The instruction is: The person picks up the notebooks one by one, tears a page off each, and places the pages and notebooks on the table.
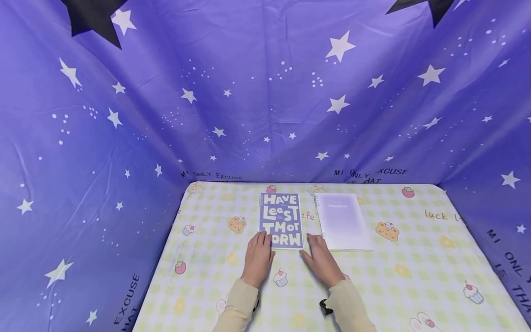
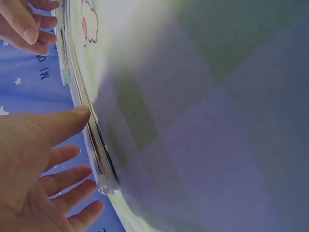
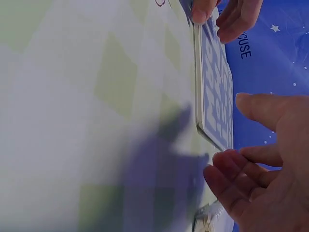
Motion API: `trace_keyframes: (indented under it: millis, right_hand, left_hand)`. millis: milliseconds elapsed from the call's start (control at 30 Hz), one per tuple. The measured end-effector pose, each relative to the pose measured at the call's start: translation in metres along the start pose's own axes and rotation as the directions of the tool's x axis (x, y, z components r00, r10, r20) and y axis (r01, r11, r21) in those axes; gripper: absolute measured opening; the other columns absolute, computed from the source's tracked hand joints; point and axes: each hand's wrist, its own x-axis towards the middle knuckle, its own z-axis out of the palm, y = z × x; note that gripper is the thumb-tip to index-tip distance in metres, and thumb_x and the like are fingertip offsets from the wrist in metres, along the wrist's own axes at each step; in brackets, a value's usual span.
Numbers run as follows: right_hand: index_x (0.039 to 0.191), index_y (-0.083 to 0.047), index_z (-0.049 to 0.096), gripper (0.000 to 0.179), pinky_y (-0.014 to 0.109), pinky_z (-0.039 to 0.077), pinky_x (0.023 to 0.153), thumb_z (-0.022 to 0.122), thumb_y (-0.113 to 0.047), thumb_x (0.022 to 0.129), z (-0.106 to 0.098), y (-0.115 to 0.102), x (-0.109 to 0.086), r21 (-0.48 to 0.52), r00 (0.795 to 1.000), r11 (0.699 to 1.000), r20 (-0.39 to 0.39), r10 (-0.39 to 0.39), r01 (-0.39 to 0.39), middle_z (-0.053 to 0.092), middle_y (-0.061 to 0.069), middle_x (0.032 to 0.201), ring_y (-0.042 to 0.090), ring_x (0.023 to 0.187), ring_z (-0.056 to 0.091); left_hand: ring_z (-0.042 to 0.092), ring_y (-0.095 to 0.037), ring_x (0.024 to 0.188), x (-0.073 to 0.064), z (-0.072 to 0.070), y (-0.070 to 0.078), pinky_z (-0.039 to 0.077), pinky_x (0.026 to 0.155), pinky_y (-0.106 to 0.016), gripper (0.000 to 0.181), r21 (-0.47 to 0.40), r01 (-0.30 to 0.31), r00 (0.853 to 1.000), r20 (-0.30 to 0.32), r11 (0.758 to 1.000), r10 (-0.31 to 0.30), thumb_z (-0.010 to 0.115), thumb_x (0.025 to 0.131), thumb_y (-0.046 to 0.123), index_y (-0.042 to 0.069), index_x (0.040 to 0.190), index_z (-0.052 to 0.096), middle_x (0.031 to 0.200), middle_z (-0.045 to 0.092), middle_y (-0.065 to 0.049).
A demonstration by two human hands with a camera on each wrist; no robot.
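A spiral-bound notebook (image 1: 282, 214) with a blue cover and big white lettering lies face up on the table. My left hand (image 1: 258, 256) is at its lower left corner, fingers along the side and over the cover's edge. In the left wrist view the thumb (image 2: 79, 116) meets the notebook's near edge. Just off the lower right corner is my right hand (image 1: 322, 260), fingers loosely spread and holding nothing. The right wrist view shows a gap between its thumb (image 3: 248, 104) and the blue notebook (image 3: 217, 92).
A pale purple spiral notebook (image 1: 344, 221) reading "freedom" lies to the right, close beyond my right fingertips. A checked cloth (image 1: 415, 286) printed with cupcakes and bears covers the table. Blue star-patterned curtains (image 1: 269, 115) enclose the back and sides.
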Motion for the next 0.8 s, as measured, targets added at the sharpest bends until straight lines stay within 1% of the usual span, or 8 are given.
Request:
trace_keyframes:
  millis: [167, 267, 400, 567, 800]
  right_hand:
    - [0.140, 0.010, 0.046, 0.061, 0.049, 0.045, 0.107, 0.068, -0.023, 0.094, 0.007, -0.001, 0.003, 0.004, 0.999, 1.000, 0.025, 0.024, -0.024, 0.054, 0.019, 0.123, 0.033, 0.118, 0.052]
    - [0.138, 0.010, 0.048, 0.058, 0.049, 0.047, 0.102, 0.068, -0.022, 0.094, 0.010, -0.002, 0.002, -0.001, 0.999, 1.000, 0.032, 0.023, -0.023, 0.054, 0.017, 0.117, 0.032, 0.112, 0.051]
    - [0.135, 0.009, 0.051, 0.055, 0.048, 0.049, 0.098, 0.069, -0.021, 0.093, 0.013, -0.002, 0.001, -0.013, 1.000, 1.000, 0.027, 0.015, -0.015, 0.055, 0.015, 0.111, 0.030, 0.107, 0.051]
    - [0.134, 0.010, 0.052, 0.055, 0.048, 0.050, 0.095, 0.069, -0.021, 0.093, 0.013, -0.003, 0.001, -0.020, 1.000, 1.000, 0.014, 0.017, -0.017, 0.056, 0.014, 0.110, 0.029, 0.105, 0.052]
    - [0.136, 0.010, 0.051, 0.055, 0.048, 0.050, 0.095, 0.069, -0.020, 0.093, 0.011, -0.007, 0.003, -0.007, 0.998, 0.998, 0.028, 0.061, -0.060, 0.055, 0.015, 0.108, 0.029, 0.104, 0.052]
  left_hand:
    - [0.053, -0.033, 0.128, 0.002, 0.002, -0.002, 0.040, 0.113, -0.045, 0.045, -0.021, 0.004, 1.000, -0.011, 1.000, -0.004, 0.074, 0.088, 0.023, 0.002, 0.125, 0.060, 0.131, 0.059, -0.018]
    - [0.052, -0.033, 0.129, 0.003, 0.004, -0.003, 0.039, 0.114, -0.044, 0.042, -0.052, 0.022, 1.000, -0.011, 0.998, -0.023, 0.073, 0.089, 0.022, 0.002, 0.124, 0.060, 0.132, 0.059, -0.017]
    - [0.052, -0.032, 0.129, 0.003, 0.005, -0.003, 0.041, 0.112, -0.043, 0.040, -0.074, 0.043, 0.999, -0.010, 0.996, -0.043, 0.072, 0.089, 0.021, 0.004, 0.124, 0.061, 0.131, 0.059, -0.016]
    - [0.051, -0.030, 0.129, 0.003, 0.005, -0.004, 0.043, 0.111, -0.041, 0.039, -0.076, 0.045, 0.999, -0.008, 0.996, -0.046, 0.071, 0.091, 0.021, 0.005, 0.124, 0.061, 0.131, 0.059, -0.015]
    - [0.050, -0.029, 0.131, 0.004, 0.006, -0.005, 0.044, 0.110, -0.040, 0.037, -0.109, 0.062, 0.998, -0.006, 0.992, -0.063, 0.070, 0.092, 0.022, 0.005, 0.124, 0.062, 0.133, 0.058, -0.014]
